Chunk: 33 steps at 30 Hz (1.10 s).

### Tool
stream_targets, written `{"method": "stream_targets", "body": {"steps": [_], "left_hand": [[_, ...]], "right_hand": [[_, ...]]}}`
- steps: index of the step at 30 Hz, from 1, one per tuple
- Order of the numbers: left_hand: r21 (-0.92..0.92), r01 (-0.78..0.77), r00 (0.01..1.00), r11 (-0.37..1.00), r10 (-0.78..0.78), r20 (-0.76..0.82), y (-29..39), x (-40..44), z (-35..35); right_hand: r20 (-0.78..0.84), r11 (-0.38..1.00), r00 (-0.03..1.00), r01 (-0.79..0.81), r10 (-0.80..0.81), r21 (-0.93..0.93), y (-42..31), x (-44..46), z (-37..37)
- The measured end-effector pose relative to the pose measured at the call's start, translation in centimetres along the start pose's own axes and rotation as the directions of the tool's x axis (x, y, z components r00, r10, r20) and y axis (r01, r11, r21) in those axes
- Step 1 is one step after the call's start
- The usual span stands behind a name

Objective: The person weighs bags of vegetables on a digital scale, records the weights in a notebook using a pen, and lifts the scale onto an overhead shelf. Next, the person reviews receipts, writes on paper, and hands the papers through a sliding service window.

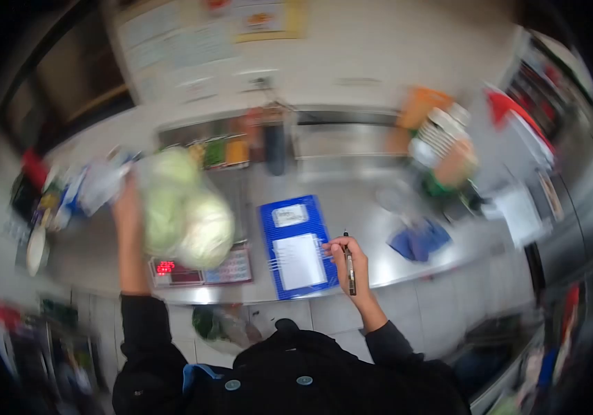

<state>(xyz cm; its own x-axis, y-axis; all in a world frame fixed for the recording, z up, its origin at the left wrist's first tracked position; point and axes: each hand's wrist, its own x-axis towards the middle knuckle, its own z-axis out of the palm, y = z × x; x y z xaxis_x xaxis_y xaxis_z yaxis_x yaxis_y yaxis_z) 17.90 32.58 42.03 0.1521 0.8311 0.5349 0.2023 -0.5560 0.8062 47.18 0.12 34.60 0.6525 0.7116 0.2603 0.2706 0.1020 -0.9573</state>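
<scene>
Two pale green cabbages, seemingly inside a clear plastic bag, rest over a digital scale with red lit digits. My left hand is at the bag's upper left, its fingers closed round the gathered plastic as far as the blur shows. In my right hand is a black pen, held upright between thumb and fingers. That hand touches or hovers at the right edge of a blue clipboard, which carries a white sheet of paper and a smaller label above it.
The steel counter runs along a wall. Blurred packages crowd its left end. At the right lie a blue cloth, bagged goods and papers. A dark cylinder stands at the back.
</scene>
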Motion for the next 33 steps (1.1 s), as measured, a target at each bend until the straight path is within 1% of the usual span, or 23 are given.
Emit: {"method": "stream_targets", "body": {"steps": [2,3,5,6,8,9,10,11,12,13,14,17,18,19,20,22,24,25,27,28,30,31,33], "left_hand": [[-0.051,0.018,0.995,0.999,-0.022,-0.092,1.8,0.7,2.8],[-0.27,0.187,0.967,0.944,-0.226,-0.119,5.8,0.2,4.2],[-0.421,0.208,0.974,0.883,-0.227,0.007,8.5,-2.3,5.3],[-0.329,0.191,0.975,0.925,-0.217,-0.042,10.2,-3.7,5.6],[-0.172,-0.09,0.995,0.981,0.081,-0.059,8.0,-3.7,4.3],[-0.273,0.103,0.985,0.956,-0.137,-0.108,15.2,-6.6,5.5],[-0.444,0.141,0.984,0.885,-0.177,-0.039,18.9,-7.9,5.6],[-0.454,0.14,0.987,0.88,-0.162,-0.01,19.4,-8.6,6.3],[-0.434,-0.095,0.995,0.896,0.097,-0.016,20.0,-9.3,6.7],[-0.413,-0.326,0.937,0.85,0.348,-0.024,20.8,-10.0,7.5],[-0.429,-0.334,0.932,0.839,0.361,-0.019,21.5,-11.0,8.6],[-0.339,-0.549,0.812,0.764,0.584,-0.001,27.9,-17.4,14.3],[-0.411,-0.529,0.807,0.743,0.59,0.029,30.1,-19.3,16.3],[-0.547,-0.453,0.803,0.704,0.588,0.092,32.6,-21.4,18.6],[-0.704,-0.307,0.795,0.64,0.579,0.18,35.0,-23.5,20.9],[-0.886,0.182,0.713,0.426,0.563,0.417,40.4,-27.7,25.5],[-0.774,0.564,0.54,0.288,0.58,0.61,45.5,-31.1,29.9],[-0.687,0.677,0.447,0.263,0.595,0.668,47.7,-32.6,32.1],[-0.52,0.816,0.298,0.25,0.59,0.75,51.4,-35.3,36.3],[-0.508,0.825,0.284,0.249,0.595,0.752,53.2,-36.5,38.5],[-0.32,0.916,0.177,0.243,0.471,0.864,56.1,-38.9,43.4],[-0.285,0.923,0.138,0.259,0.469,0.872,56.8,-39.7,46.2],[-0.37,0.857,0.202,0.358,0.428,0.881,57.3,-41.4,52.6]], "right_hand": [[-0.226,0.992,0.974,-0.004,-0.025,-0.126,-0.2,-3.7,-6.3],[-0.335,0.984,0.941,-0.009,-0.053,-0.179,-0.7,-6.1,-9.2],[-0.532,0.982,0.845,-0.054,-0.051,-0.181,-1.9,-11.9,-13.8],[-0.634,0.978,0.773,-0.104,-0.034,-0.179,-1.6,-15.1,-15.7],[-0.769,0.97,0.639,-0.169,-0.025,-0.172,-1.3,-20.7,-18.7],[-0.796,0.968,0.605,-0.183,-0.029,-0.174,-1.4,-23.1,-19.6],[-0.83,0.962,0.558,-0.217,-0.016,-0.165,-1.5,-25.2,-20.5],[-0.859,0.958,0.512,-0.246,-0.004,-0.151,-1.4,-27.0,-21.3],[-0.88,0.954,0.475,-0.259,-0.012,-0.152,-1.5,-28.4,-22.2],[-0.89,0.954,0.455,-0.259,-0.016,-0.149,-1.4,-29.6,-23.2],[-0.909,0.955,0.416,-0.263,-0.018,-0.139,-1.1,-30.6,-24.3],[-0.94,0.958,0.337,-0.246,-0.054,-0.144,0.4,-32.8,-28.6],[-0.945,0.959,0.316,-0.232,-0.081,-0.16,1.0,-33.4,-30.4],[-0.952,0.958,0.291,-0.232,-0.099,-0.171,1.6,-34.1,-32.3],[-0.957,0.953,0.277,-0.256,-0.09,-0.164,2.3,-34.8,-34.3],[-0.965,0.94,0.252,-0.309,-0.068,-0.146,2.6,-36.2,-38.2],[-0.976,0.934,0.213,-0.337,-0.049,-0.121,1.9,-37.4,-41.4],[-0.98,0.93,0.194,-0.35,-0.047,-0.114,1.6,-38.0,-43.0],[-0.987,0.936,0.152,-0.338,-0.053,-0.102,1.7,-39.3,-45.9],[-0.991,0.93,0.122,-0.357,-0.047,-0.088,1.8,-39.9,-47.1],[-0.998,0.932,0.059,-0.36,-0.027,-0.047,2.2,-40.6,-49.1],[-1.0,0.927,0.025,-0.375,-0.011,-0.02,2.7,-41.1,-49.6],[-0.997,0.879,0.058,-0.476,0.042,0.009,4.5,-42.1,-50.4]]}}
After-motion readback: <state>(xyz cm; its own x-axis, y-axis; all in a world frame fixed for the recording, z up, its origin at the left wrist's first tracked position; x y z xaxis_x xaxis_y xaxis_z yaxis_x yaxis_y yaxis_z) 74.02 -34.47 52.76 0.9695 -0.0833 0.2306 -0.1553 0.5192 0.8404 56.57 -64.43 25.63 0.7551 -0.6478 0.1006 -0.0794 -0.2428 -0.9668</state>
